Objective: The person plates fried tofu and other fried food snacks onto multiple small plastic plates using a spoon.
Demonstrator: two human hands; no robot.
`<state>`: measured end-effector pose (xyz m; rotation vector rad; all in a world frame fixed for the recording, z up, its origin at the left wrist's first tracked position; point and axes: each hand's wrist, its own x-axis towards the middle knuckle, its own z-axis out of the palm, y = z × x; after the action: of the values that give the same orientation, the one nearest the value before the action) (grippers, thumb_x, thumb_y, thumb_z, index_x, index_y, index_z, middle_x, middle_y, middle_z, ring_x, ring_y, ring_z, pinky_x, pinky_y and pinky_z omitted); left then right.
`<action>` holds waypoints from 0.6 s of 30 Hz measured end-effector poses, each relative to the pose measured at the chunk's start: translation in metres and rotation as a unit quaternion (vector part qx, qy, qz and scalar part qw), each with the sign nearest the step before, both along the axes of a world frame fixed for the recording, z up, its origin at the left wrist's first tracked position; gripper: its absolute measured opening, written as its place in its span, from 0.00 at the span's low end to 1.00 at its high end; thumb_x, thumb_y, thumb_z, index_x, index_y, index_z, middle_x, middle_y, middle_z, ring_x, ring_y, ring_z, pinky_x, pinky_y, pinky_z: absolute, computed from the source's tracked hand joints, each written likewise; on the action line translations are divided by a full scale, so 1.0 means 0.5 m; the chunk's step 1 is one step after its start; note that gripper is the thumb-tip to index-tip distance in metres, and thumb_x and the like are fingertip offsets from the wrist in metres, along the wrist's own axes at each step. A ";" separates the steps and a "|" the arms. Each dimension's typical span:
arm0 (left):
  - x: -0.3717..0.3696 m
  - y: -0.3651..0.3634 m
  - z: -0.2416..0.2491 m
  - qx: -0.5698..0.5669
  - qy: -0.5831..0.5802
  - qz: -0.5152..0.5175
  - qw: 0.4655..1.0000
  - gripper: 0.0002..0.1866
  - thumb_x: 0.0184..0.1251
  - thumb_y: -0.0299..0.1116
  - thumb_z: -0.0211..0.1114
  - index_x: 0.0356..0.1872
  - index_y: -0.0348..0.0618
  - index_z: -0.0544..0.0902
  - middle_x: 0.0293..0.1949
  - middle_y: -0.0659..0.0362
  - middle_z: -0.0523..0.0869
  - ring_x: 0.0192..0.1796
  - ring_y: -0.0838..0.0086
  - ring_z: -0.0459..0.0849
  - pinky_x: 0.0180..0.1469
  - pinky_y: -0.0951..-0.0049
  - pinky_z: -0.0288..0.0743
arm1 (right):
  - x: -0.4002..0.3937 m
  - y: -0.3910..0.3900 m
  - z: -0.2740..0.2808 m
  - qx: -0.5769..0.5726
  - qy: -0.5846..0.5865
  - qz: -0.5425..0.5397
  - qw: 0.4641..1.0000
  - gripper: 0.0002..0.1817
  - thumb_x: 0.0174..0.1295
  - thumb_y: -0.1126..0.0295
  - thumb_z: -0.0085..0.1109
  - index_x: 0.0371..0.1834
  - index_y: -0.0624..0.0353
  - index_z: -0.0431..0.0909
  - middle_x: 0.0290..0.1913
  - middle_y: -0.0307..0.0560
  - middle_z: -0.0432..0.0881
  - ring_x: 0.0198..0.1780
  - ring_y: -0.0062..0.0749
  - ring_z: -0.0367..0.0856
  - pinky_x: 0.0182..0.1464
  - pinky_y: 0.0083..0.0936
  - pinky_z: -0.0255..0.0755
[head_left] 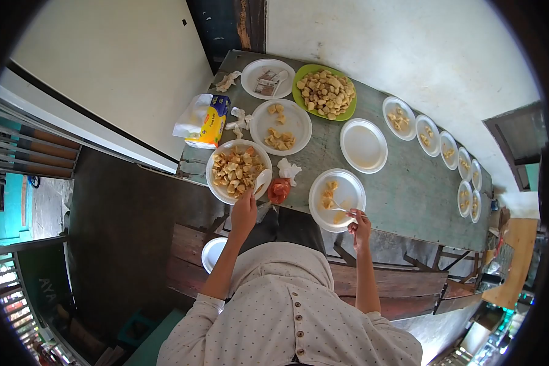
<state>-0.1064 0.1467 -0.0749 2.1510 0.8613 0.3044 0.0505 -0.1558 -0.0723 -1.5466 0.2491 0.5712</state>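
My left hand (244, 212) is closed around the handle of a white plastic spoon (263, 179). The spoon's bowl rests at the right side of a white plate (211, 184) heaped with browned, cut food pieces (233, 169). In my right hand (359, 226) is a thin pale utensil, apparently a plastic fork (340, 210). Its far end touches a few yellowish pieces (328, 196) on another white plate (351, 184). Between these two plates lie a red plastic bag (279, 190) and a crumpled tissue (289, 171).
A green plate (299, 72) piled with pale cubes stands by the wall. Another white plate (304, 116) holds several pieces; a bare one (364, 146) sits right of it. Several portioned plates (399, 100) line the table's far side. A tissue pack (212, 122) stands left; a bench (396, 282) runs along the front.
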 end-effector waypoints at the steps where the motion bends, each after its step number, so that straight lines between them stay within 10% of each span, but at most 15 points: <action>1: 0.002 -0.001 -0.001 0.019 -0.027 -0.007 0.999 0.13 0.63 0.29 0.49 0.46 0.37 0.73 0.35 0.44 0.80 0.37 0.50 0.78 0.37 0.58 0.71 | -0.009 -0.006 -0.007 -0.005 0.011 -0.006 1.000 0.15 0.65 0.58 0.45 0.40 0.59 0.74 0.31 0.42 0.81 0.13 0.14 0.66 0.15 0.10 0.56; 13: -0.009 -0.028 0.015 0.015 -0.039 -0.023 0.999 0.13 0.63 0.29 0.48 0.45 0.33 0.74 0.36 0.42 0.79 0.40 0.50 0.78 0.40 0.61 0.71 | -0.039 -0.015 -0.030 0.024 0.051 -0.059 0.997 0.15 0.64 0.59 0.46 0.39 0.60 0.75 0.30 0.43 0.81 0.13 0.14 0.66 0.15 0.11 0.57; 18: -0.021 -0.035 -0.004 0.014 -0.043 -0.035 0.998 0.13 0.63 0.29 0.49 0.45 0.34 0.75 0.37 0.43 0.80 0.39 0.51 0.79 0.40 0.60 0.72 | -0.029 0.022 0.013 -0.008 -0.109 -0.045 0.993 0.15 0.65 0.63 0.44 0.37 0.64 0.76 0.31 0.44 0.81 0.15 0.15 0.68 0.16 0.11 0.59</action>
<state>-0.1167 0.1293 -0.0770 2.1723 0.7367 0.3719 0.0359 -0.1447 -0.0660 -1.5906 0.1565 0.3268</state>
